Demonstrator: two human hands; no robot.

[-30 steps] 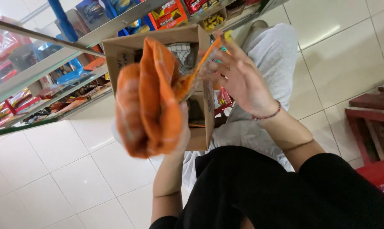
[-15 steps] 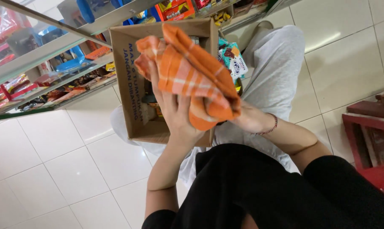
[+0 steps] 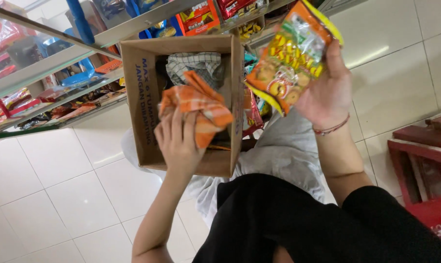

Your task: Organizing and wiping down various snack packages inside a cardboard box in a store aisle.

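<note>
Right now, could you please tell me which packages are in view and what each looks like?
Snack bag: held up in the right hand, orange, yellow-edged, biscuit pictures.
Cardboard box: on the lap, brown, open, blue print on its wall.
Red cartons: on the glass shelf behind the box.

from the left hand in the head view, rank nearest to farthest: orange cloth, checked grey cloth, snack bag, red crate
1. orange cloth, held in the left hand
2. checked grey cloth, deeper in the cardboard box
3. snack bag, raised in the right hand
4. red crate, far right on the floor
</note>
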